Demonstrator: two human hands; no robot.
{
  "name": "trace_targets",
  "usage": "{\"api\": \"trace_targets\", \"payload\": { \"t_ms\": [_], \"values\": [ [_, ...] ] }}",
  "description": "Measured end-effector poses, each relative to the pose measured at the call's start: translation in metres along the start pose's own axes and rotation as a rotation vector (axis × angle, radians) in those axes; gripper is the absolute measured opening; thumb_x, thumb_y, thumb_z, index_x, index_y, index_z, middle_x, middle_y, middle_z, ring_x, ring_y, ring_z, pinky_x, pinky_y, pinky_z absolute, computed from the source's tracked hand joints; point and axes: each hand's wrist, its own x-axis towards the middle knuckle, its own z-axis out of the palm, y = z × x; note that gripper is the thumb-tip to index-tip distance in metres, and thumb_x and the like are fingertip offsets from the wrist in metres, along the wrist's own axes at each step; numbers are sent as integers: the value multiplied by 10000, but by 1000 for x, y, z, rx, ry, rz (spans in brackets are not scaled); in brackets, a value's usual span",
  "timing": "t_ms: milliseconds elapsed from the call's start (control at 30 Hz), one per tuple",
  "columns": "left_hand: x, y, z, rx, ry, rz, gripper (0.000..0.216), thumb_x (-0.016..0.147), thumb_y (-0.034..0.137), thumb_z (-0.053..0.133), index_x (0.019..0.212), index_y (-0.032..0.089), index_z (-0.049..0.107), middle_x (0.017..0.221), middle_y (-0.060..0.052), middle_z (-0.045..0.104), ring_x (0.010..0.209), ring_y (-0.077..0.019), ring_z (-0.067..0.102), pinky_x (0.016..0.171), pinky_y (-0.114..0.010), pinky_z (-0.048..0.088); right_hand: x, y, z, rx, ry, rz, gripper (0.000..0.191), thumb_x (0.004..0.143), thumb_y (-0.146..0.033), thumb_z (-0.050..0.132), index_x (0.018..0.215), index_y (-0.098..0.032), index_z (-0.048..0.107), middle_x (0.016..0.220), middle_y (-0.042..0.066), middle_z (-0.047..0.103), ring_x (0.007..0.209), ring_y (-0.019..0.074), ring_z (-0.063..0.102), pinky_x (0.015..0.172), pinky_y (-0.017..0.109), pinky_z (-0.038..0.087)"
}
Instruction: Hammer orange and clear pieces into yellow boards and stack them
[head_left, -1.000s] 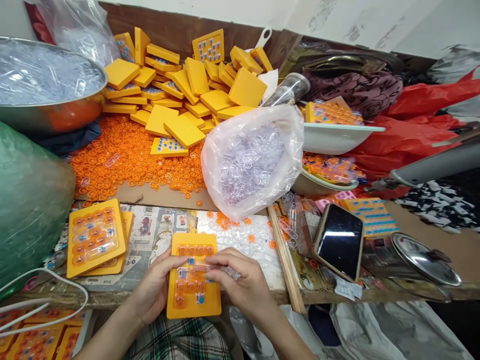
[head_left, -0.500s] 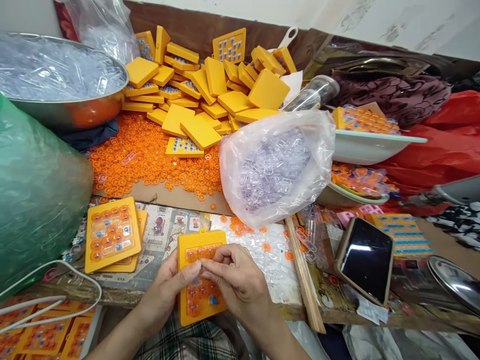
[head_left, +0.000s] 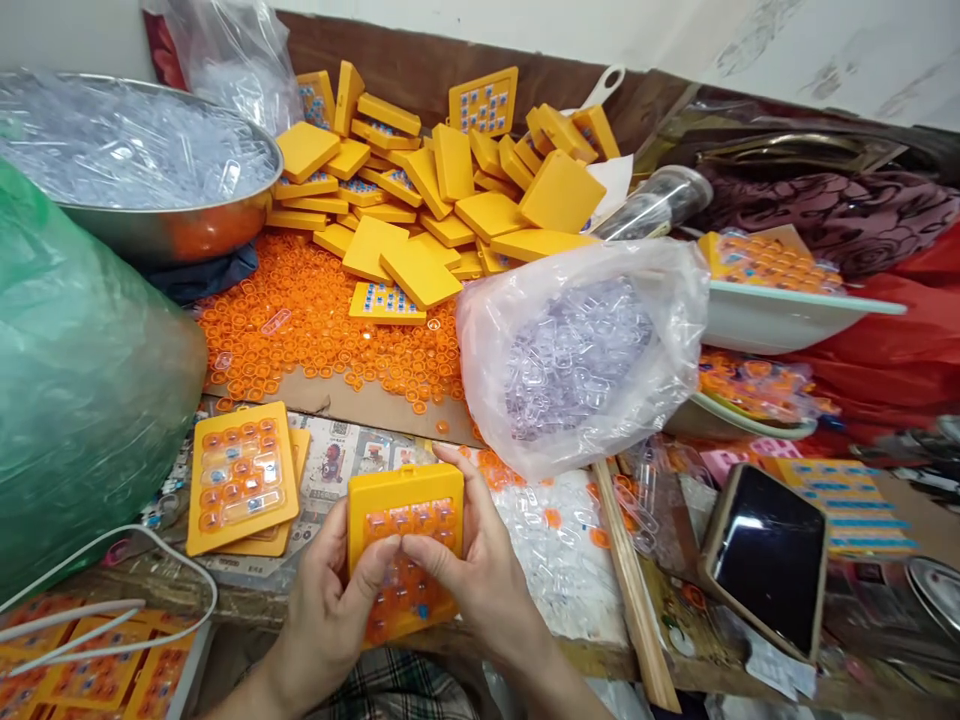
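Observation:
Both hands hold a yellow plastic board [head_left: 409, 487] tilted up above the bench's front edge. On its face sit rows of orange rings under clear covers, with a blue bit near the lower right. My left hand [head_left: 330, 595] grips the left side, thumb pressed on the face. My right hand [head_left: 487, 570] wraps the right side, its thumb also on the covers and almost meeting the other. The fingers behind the board are mostly hidden. To the left, a similar filled board [head_left: 244, 440] lies on top of another one.
Behind are a heap of yellow boards [head_left: 450, 150], loose orange rings [head_left: 322, 340] and a bag of clear pieces [head_left: 577, 350]. A steel bowl [head_left: 172, 215] and green bag [head_left: 90, 370] stand left. A wooden stick [head_left: 637, 600] and phone [head_left: 769, 560] lie right.
My right hand has gone from pinching at the board's middle to gripping its right side, thumb on the face. The board is tilted more upright. The whole view has shifted slightly.

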Motion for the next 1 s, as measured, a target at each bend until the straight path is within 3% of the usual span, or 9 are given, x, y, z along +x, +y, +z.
{"api": "trace_targets", "payload": {
  "t_ms": [67, 167, 300, 367, 467, 567, 700, 833, 1000],
  "values": [
    [1, 7, -4, -56, 71, 11, 511, 699, 241, 816, 1175, 213, 630, 1192, -65, 700, 1221, -324, 566, 954, -306, 517, 9, -4, 8, -105, -9, -72, 721, 746, -301, 750, 1360, -280, 372, 1193, 60, 612, 1032, 212, 659, 869, 345, 570],
    [7, 28, -14, -270, 123, -7, 606, 757, 331, 770, 1308, 225, 542, 1213, -74, 692, 1189, -323, 598, 981, -364, 516, 41, -21, 25, -379, -156, -261, 738, 790, -371, 718, 1411, -264, 335, 1228, 79, 614, 1067, 212, 654, 854, 335, 586],
    [18, 56, -36, -434, 280, -73, 588, 776, 276, 743, 1321, 212, 533, 1157, -83, 720, 1058, -313, 680, 935, -408, 554, 129, -69, 66, -688, -133, -546, 684, 886, -389, 612, 1448, -204, 270, 1406, 151, 464, 1178, 206, 583, 913, 332, 553],
    [20, 63, -48, -453, 331, -130, 566, 777, 261, 741, 1305, 193, 550, 1103, -89, 741, 1002, -308, 704, 896, -407, 576, 182, -94, 92, -862, -84, -633, 500, 958, -329, 497, 1413, -185, 349, 1430, 151, 431, 1269, 226, 498, 989, 374, 490],
    [19, 66, -62, -476, 316, -187, 610, 776, 283, 749, 1338, 200, 526, 1091, -96, 747, 979, -311, 713, 872, -405, 586, 246, -110, 127, -1074, -233, -682, 249, 970, -252, 491, 1186, -179, 590, 1231, 97, 598, 1176, 234, 562, 987, 423, 470],
    [19, 67, -69, -532, 293, -210, 680, 773, 284, 752, 1388, 199, 475, 1133, -120, 730, 1023, -334, 694, 900, -427, 569, 279, -95, 144, -1243, -427, -672, 311, 928, -335, 589, 1198, -180, 583, 1213, 79, 608, 1032, 211, 625, 873, 427, 530],
    [22, 68, -73, -612, 281, -250, 696, 811, 322, 712, 1432, 210, 419, 1168, -123, 715, 1067, -343, 672, 950, -458, 537, 290, -61, 143, -1268, -501, -650, 329, 931, -346, 582, 1218, -185, 570, 1234, 84, 596, 1027, 205, 624, 864, 418, 536],
    [22, 69, -69, -672, 215, -270, 670, 871, 347, 643, 1465, 206, 365, 1197, -129, 701, 1095, -333, 660, 997, -483, 499, 280, -52, 134, -1115, -360, -654, 334, 930, -349, 584, 1218, -181, 571, 1239, 83, 593, 1037, 212, 621, 870, 425, 533],
    [14, 74, -62, -681, 143, -261, 741, 865, 240, 665, 1498, 239, 279, 1221, -120, 689, 1110, -308, 656, 1038, -483, 465, 202, -62, 99, -797, -68, -657, 325, 993, -324, 456, 1283, -198, 530, 1088, 72, 654, 939, 165, 642, 839, 355, 537]
  ]
}}
